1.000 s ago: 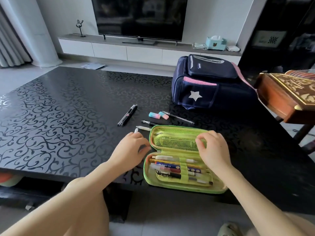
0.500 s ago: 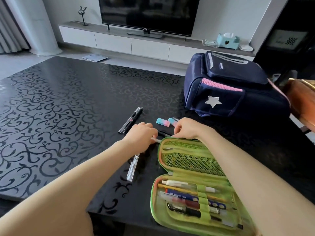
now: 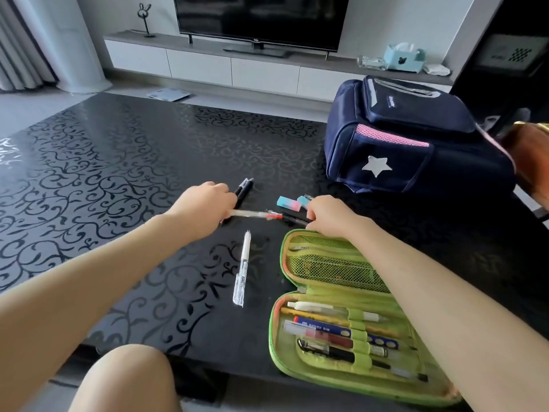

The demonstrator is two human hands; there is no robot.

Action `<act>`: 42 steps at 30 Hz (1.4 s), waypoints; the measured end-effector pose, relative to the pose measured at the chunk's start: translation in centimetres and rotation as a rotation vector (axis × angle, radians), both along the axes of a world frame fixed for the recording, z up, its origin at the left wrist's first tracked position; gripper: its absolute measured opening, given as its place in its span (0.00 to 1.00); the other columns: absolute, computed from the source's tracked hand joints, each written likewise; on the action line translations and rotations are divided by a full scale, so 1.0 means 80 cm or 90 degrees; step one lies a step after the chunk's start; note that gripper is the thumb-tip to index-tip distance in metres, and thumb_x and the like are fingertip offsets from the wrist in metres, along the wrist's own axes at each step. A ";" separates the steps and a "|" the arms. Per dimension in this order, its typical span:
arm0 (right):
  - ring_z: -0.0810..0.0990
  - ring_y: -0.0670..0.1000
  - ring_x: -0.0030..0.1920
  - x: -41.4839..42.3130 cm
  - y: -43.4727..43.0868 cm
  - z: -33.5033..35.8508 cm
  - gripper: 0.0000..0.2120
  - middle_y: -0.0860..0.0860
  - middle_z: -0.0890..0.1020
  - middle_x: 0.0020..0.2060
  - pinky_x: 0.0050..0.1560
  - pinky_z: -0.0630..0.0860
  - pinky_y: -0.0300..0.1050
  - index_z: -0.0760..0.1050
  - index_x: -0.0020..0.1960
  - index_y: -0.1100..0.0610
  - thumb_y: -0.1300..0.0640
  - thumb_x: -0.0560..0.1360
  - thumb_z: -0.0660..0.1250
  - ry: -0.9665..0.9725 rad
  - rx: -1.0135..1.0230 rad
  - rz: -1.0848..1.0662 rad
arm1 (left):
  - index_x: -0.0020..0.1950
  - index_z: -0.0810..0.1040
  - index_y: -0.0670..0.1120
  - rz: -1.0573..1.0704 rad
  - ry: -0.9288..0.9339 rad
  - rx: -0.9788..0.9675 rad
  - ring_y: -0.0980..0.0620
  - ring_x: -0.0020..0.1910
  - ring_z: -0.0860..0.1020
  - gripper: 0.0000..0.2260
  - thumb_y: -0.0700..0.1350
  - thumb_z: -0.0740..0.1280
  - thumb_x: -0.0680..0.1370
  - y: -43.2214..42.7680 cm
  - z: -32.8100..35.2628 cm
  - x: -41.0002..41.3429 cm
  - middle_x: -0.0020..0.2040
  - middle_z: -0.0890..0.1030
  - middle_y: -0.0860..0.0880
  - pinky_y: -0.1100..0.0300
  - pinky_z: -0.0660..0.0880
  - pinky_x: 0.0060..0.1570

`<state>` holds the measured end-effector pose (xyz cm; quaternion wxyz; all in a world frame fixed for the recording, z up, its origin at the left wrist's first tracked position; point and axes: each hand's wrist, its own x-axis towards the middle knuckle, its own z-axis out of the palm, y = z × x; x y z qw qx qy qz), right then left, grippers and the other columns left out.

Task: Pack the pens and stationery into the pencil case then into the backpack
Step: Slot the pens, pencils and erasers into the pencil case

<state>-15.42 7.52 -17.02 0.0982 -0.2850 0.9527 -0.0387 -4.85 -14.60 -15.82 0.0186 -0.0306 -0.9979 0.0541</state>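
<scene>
A green pencil case (image 3: 332, 263) lies open at the table's front right, several pens strapped in its lower half. My left hand (image 3: 205, 203) is closed on a clear pen with a red tip (image 3: 255, 215), held just above the table. Under that hand lie two black pens (image 3: 245, 187). My right hand (image 3: 329, 215) rests at the case's far edge, fingers on a black pen (image 3: 295, 219). Two pink-and-blue erasers (image 3: 292, 202) lie just beyond. A white pen (image 3: 242, 272) lies loose left of the case. The navy backpack (image 3: 416, 144) lies at the far right.
The black patterned table (image 3: 104, 188) stretches wide to the left. A brown wooden object (image 3: 531, 156) juts in at the right edge. My knee (image 3: 124, 382) shows below the table's front edge. A TV cabinet (image 3: 208, 60) stands beyond the table.
My left hand moved up and left from the white pen and now holds the clear red-tipped pen. My right hand stays at the case's far edge by the black pen.
</scene>
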 end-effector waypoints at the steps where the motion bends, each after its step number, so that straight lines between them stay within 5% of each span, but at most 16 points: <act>1: 0.76 0.60 0.45 0.004 0.002 0.003 0.07 0.52 0.76 0.37 0.40 0.67 0.43 0.76 0.38 0.57 0.55 0.73 0.68 0.051 -0.016 0.001 | 0.52 0.74 0.47 0.009 0.017 0.017 0.46 0.53 0.73 0.06 0.43 0.59 0.79 -0.001 0.004 0.010 0.50 0.73 0.48 0.50 0.74 0.47; 4: 0.75 0.59 0.54 0.013 0.020 0.016 0.11 0.56 0.81 0.48 0.46 0.67 0.47 0.78 0.52 0.58 0.52 0.74 0.66 0.196 -0.149 -0.068 | 0.49 0.77 0.46 0.011 0.098 0.152 0.46 0.47 0.74 0.06 0.44 0.60 0.79 0.020 0.014 0.045 0.46 0.75 0.48 0.51 0.73 0.43; 9: 0.77 0.57 0.45 0.057 0.083 0.048 0.08 0.54 0.82 0.41 0.43 0.70 0.47 0.80 0.46 0.58 0.53 0.73 0.68 0.239 -0.324 -0.116 | 0.46 0.80 0.45 -0.186 0.053 0.377 0.53 0.40 0.73 0.03 0.42 0.66 0.76 0.125 0.003 0.128 0.42 0.76 0.51 0.62 0.71 0.42; 17: 0.73 0.49 0.43 0.163 0.180 0.056 0.08 0.42 0.76 0.34 0.41 0.64 0.42 0.81 0.48 0.55 0.52 0.72 0.70 0.193 -0.294 -0.107 | 0.46 0.79 0.48 -0.230 -0.013 0.344 0.48 0.49 0.73 0.11 0.53 0.62 0.75 0.201 -0.037 0.150 0.45 0.76 0.48 0.67 0.60 0.49; 20: 0.70 0.45 0.39 0.194 0.190 0.055 0.09 0.39 0.70 0.32 0.39 0.63 0.40 0.80 0.49 0.55 0.51 0.72 0.70 0.162 -0.274 -0.080 | 0.52 0.78 0.48 -0.201 -0.040 0.327 0.52 0.50 0.71 0.09 0.50 0.68 0.74 0.203 -0.029 0.149 0.47 0.74 0.52 0.66 0.62 0.48; 25: 0.71 0.46 0.44 0.228 0.186 0.035 0.09 0.43 0.77 0.39 0.47 0.67 0.42 0.80 0.47 0.53 0.49 0.71 0.70 0.099 -0.204 0.007 | 0.46 0.82 0.50 -0.146 -0.054 0.350 0.62 0.39 0.71 0.05 0.49 0.70 0.72 0.181 -0.015 0.165 0.42 0.73 0.57 0.75 0.64 0.39; 29: 0.72 0.50 0.46 0.234 0.172 0.014 0.09 0.45 0.79 0.39 0.49 0.69 0.44 0.79 0.45 0.53 0.48 0.71 0.69 0.077 -0.137 0.030 | 0.44 0.84 0.50 -0.108 -0.044 0.394 0.71 0.38 0.71 0.03 0.45 0.71 0.72 0.160 -0.017 0.182 0.42 0.76 0.58 0.79 0.65 0.41; 34: 0.73 0.51 0.52 0.236 0.147 0.011 0.13 0.48 0.81 0.49 0.51 0.66 0.44 0.79 0.55 0.51 0.47 0.73 0.67 0.063 -0.119 0.070 | 0.41 0.82 0.51 0.008 0.059 0.464 0.64 0.39 0.75 0.02 0.43 0.72 0.72 0.146 -0.010 0.185 0.40 0.76 0.57 0.75 0.69 0.38; 42: 0.71 0.50 0.53 0.226 0.149 0.020 0.14 0.47 0.80 0.50 0.56 0.65 0.44 0.78 0.58 0.50 0.47 0.74 0.66 -0.011 -0.095 0.099 | 0.47 0.83 0.54 -0.032 -0.019 0.399 0.56 0.43 0.75 0.05 0.49 0.69 0.74 0.160 -0.014 0.177 0.46 0.78 0.54 0.64 0.72 0.44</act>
